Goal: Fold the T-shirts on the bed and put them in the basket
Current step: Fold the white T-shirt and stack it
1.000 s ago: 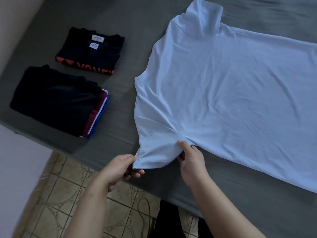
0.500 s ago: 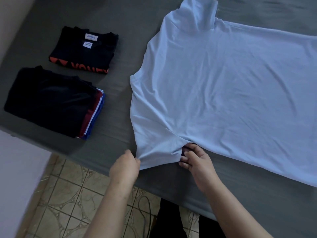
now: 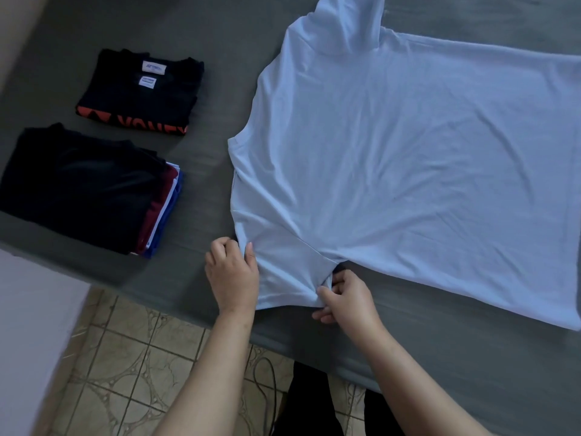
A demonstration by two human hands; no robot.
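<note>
Grey bed (image 3: 217,42) carries a pale blue T-shirt (image 3: 408,158) spread flat at 2 o'clock. Left hand (image 3: 232,272) and right hand (image 3: 349,297) each pinch its near sleeve. 2 folded piles (image 3: 78,187) lie at 9 o'clock.

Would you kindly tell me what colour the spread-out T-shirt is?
Light blue; the T-shirt shows plainly in the head view.

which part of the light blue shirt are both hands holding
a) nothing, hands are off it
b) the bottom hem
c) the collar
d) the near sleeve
d: the left hand and right hand pinch either side of the near sleeve of the light blue T-shirt.
</note>
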